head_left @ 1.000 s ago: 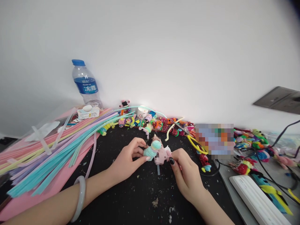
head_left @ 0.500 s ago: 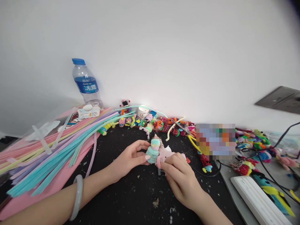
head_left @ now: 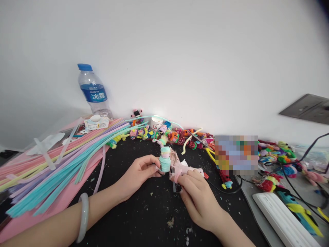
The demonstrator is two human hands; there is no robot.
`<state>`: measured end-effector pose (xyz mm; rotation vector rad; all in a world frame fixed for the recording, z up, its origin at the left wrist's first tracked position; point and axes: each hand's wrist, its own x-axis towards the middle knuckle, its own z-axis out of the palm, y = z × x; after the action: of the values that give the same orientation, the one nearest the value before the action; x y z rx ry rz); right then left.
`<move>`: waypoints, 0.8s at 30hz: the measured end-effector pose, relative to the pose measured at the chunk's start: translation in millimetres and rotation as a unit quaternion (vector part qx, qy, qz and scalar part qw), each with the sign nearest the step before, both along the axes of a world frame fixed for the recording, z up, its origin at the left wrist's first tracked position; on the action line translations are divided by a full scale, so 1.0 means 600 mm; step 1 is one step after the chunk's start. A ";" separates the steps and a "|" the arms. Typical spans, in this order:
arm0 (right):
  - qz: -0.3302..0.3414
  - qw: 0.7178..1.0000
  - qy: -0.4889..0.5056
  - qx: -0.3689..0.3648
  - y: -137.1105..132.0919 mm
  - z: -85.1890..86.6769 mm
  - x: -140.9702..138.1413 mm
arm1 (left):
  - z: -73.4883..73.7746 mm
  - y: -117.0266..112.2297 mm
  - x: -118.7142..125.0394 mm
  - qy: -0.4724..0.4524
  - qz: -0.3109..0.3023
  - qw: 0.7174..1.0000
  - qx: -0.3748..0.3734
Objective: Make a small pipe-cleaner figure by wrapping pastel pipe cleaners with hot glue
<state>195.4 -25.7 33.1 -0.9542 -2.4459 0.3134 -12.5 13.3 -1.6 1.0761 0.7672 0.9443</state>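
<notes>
1. Your left hand [head_left: 141,172] is pinching a fuzzy, coiled teal figure [head_left: 165,161], left of the smooth pink glue gun [head_left: 182,168].
2. Your right hand [head_left: 199,193] is pinching a soft pink strip [head_left: 177,176] over the bench [head_left: 144,219].

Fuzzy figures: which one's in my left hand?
The turquoise figure with the pinkish band, held in your left hand; the other figures are not held.

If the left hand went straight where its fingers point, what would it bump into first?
Probably the pink tool, just past the turquoise fuzzy figure that the left hand already holds. From this one view, the depth between them is hard to tell.
</notes>
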 end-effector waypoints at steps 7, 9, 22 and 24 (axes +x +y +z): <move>0.003 0.999 -0.043 -0.007 0.000 0.006 -0.004 | 0.009 -0.006 0.003 0.041 -0.053 0.996 0.063; 0.000 0.998 -0.057 -0.002 -0.002 0.006 -0.007 | 0.012 -0.011 0.005 0.039 -0.065 0.995 0.071; -0.054 0.997 -0.047 0.033 -0.011 -0.011 -0.020 | 0.011 -0.016 0.013 0.030 -0.026 0.999 0.024; -0.075 0.996 -0.013 0.043 -0.010 -0.018 -0.016 | 0.010 -0.017 0.014 0.003 0.006 1.000 -0.016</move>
<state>185.7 -31.5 22.1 -1.1032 -2.3728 0.1440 -4.2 3.0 4.6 1.0486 0.7931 0.9368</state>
